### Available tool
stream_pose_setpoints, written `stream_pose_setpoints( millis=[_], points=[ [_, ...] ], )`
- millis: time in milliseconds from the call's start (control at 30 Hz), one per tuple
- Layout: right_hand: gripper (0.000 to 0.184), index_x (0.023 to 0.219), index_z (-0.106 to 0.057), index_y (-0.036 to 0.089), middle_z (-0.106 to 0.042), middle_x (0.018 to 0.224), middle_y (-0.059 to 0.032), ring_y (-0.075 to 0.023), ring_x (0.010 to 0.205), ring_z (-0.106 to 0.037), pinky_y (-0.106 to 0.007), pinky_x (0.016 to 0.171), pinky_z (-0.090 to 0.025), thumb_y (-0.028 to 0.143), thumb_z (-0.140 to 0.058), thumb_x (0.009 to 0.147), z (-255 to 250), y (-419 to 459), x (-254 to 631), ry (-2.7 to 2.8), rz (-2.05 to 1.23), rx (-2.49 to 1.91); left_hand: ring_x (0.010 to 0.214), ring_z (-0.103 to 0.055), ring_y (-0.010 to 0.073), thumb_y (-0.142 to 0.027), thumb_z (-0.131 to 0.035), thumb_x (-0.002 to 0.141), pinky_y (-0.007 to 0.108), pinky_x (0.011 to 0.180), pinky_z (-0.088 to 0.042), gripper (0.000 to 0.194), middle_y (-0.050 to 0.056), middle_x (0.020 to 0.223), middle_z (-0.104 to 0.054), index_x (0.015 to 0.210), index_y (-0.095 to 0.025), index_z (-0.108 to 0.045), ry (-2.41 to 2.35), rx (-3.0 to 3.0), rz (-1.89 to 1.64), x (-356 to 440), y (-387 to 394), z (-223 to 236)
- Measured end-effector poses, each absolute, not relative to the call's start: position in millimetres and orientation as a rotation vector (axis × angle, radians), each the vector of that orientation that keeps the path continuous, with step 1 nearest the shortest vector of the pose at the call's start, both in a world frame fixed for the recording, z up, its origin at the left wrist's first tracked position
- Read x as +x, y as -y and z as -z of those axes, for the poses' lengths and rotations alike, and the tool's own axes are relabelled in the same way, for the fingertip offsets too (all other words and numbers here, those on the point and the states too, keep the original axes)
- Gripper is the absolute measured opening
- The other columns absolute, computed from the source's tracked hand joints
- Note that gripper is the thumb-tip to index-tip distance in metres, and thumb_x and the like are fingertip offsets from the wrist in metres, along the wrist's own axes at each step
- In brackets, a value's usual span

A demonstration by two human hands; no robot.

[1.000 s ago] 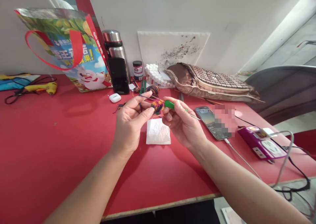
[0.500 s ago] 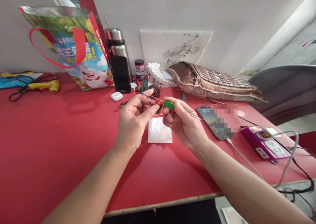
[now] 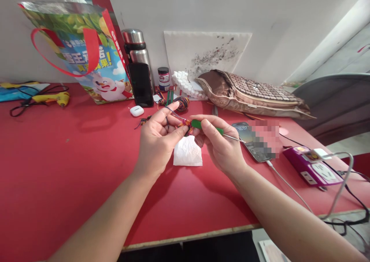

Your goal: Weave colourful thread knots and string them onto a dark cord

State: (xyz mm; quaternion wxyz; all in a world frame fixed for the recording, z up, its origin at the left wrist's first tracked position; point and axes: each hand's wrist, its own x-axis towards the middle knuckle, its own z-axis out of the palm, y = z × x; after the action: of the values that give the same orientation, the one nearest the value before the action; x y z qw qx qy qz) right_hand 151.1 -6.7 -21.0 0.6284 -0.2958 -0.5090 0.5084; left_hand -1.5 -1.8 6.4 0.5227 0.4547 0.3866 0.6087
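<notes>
Between the thumb and fingers of my left hand (image 3: 157, 138) is a small multicoloured crochet piece (image 3: 187, 125) in orange, pink and dark yarn. A dark strand runs over my raised left index finger. My right hand (image 3: 221, 142) grips a crochet hook (image 3: 207, 127) by its green handle, and a thin metal shaft sticks out on the right. The hook's other end meets the crochet piece, where fingers hide the tip. Behind my hands lies a ball of multicoloured yarn (image 3: 182, 103). Below them a white folded tissue (image 3: 187, 154) rests on the red table (image 3: 86, 169).
A printed bag (image 3: 86, 57), a steel flask (image 3: 140, 50) and an upright black phone (image 3: 141, 84) stand at the back left, near a white earbud case (image 3: 137, 111). A charging phone (image 3: 254, 140), a purple power strip (image 3: 313, 165) and a brown cushion (image 3: 251, 94) occupy the right side.
My right hand has shifted slightly right with the hook, and more of the green handle and metal shaft shows. My left hand stays nearly in place on the crochet piece.
</notes>
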Motion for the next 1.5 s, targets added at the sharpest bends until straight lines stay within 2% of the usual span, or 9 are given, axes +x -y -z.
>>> stream_pose_setpoints(
  millis=[133, 233, 400, 533, 667, 767, 900, 1300, 1500],
  points=[
    [0.018, 0.114, -0.079, 0.026, -0.075, 0.096, -0.0047, -0.0178, 0.080, -0.068, -0.035, 0.075, -0.056, 0.035, -0.069, 0.102, 28.4, 11.6, 149.2, 1.424, -0.701, -0.782, 0.070, -0.065, 0.0124, -0.018, -0.094, 0.066, 0.029, 0.070, -0.056, 0.046, -0.004, 0.076, -0.064, 0.109, -0.024, -0.081, -0.936, 1.036, -1.454, 3.7, 4.1, -4.5],
    [0.020, 0.120, -0.077, 0.028, -0.075, 0.109, -0.0069, -0.0209, 0.098, -0.070, -0.039, 0.090, -0.056, 0.030, -0.069, 0.102, 31.9, 15.2, 145.6, 1.451, -0.598, -0.766, 0.068, -0.063, 0.0121, -0.016, -0.096, 0.061, 0.028, 0.065, -0.053, 0.045, -0.004, 0.073, -0.064, 0.104, -0.024, -0.082, -0.868, 0.943, -1.415, 3.1, 1.7, -4.0],
    [0.022, 0.113, -0.079, 0.027, -0.069, 0.082, 0.0004, -0.0117, 0.067, -0.058, -0.029, 0.068, -0.052, 0.044, -0.073, 0.099, 26.6, 11.4, 141.5, 1.116, -1.113, -0.604, 0.063, -0.058, 0.0082, -0.013, -0.094, 0.063, 0.023, 0.057, -0.044, 0.039, -0.003, 0.074, -0.063, 0.100, -0.019, -0.084, -0.779, 0.887, -1.319, -5.9, -4.1, -7.5],
    [0.026, 0.103, -0.080, 0.024, -0.066, 0.072, 0.0025, -0.0076, 0.056, -0.049, -0.023, 0.058, -0.047, 0.049, -0.074, 0.097, 19.4, 2.5, 142.0, 0.833, -1.563, -0.517, 0.066, -0.062, 0.0087, -0.009, -0.093, 0.063, 0.022, 0.062, -0.048, 0.043, -0.003, 0.075, -0.066, 0.104, -0.019, -0.085, -0.748, 0.864, -1.260, -11.2, -5.2, -9.7],
    [0.037, 0.086, -0.076, 0.021, -0.051, 0.055, 0.0070, -0.0052, 0.043, -0.028, -0.019, 0.046, -0.036, 0.052, -0.063, 0.104, 16.6, -3.2, 145.5, 0.693, -1.748, -0.523, 0.071, -0.067, 0.0121, -0.010, -0.093, 0.063, 0.024, 0.066, -0.050, 0.043, 0.000, 0.079, -0.072, 0.105, -0.020, -0.086, -0.734, 0.908, -1.148, -12.2, -3.6, -10.7],
    [0.049, 0.075, -0.072, 0.019, -0.041, 0.047, 0.0092, -0.0042, 0.039, -0.017, -0.019, 0.040, -0.026, 0.058, -0.062, 0.103, 14.9, -5.5, 150.3, 0.688, -1.778, -0.564, 0.073, -0.068, 0.0131, -0.010, -0.094, 0.062, 0.025, 0.071, -0.054, 0.046, 0.000, 0.078, -0.071, 0.106, -0.020, -0.086, -0.713, 0.963, -1.096, -11.3, -0.8, -13.2],
    [0.057, 0.065, -0.067, 0.017, -0.036, 0.042, 0.0094, -0.0035, 0.037, -0.015, -0.020, 0.039, -0.021, 0.064, -0.065, 0.099, 11.3, -8.0, 157.3, 0.753, -1.722, -0.663, 0.070, -0.067, 0.0113, -0.010, -0.095, 0.059, 0.024, 0.071, -0.055, 0.050, -0.003, 0.074, -0.064, 0.107, -0.021, -0.086, -0.710, 1.029, -1.080, -9.6, 2.3, -16.3],
    [0.065, 0.054, -0.058, 0.019, -0.031, 0.038, 0.0088, -0.0045, 0.037, -0.017, -0.025, 0.040, -0.020, 0.071, -0.070, 0.092, 10.2, -14.1, 168.8, 0.967, -1.484, -0.749, 0.068, -0.062, 0.0103, -0.015, -0.092, 0.064, 0.025, 0.067, -0.053, 0.048, -0.003, 0.073, -0.062, 0.111, -0.021, -0.085, -0.803, 1.214, -1.087, -9.3, 5.5, -17.7],
    [0.070, 0.050, -0.056, 0.019, -0.034, 0.038, 0.0065, -0.0050, 0.037, -0.022, -0.026, 0.041, -0.025, 0.076, -0.069, 0.089, 7.6, -12.7, 173.3, 0.992, -1.434, -0.798, 0.065, -0.058, 0.0108, -0.014, -0.089, 0.066, 0.024, 0.061, -0.048, 0.052, -0.002, 0.072, -0.062, 0.117, -0.020, -0.084, -0.852, 1.277, -1.077, -9.0, 5.1, -18.6]
  ],
)
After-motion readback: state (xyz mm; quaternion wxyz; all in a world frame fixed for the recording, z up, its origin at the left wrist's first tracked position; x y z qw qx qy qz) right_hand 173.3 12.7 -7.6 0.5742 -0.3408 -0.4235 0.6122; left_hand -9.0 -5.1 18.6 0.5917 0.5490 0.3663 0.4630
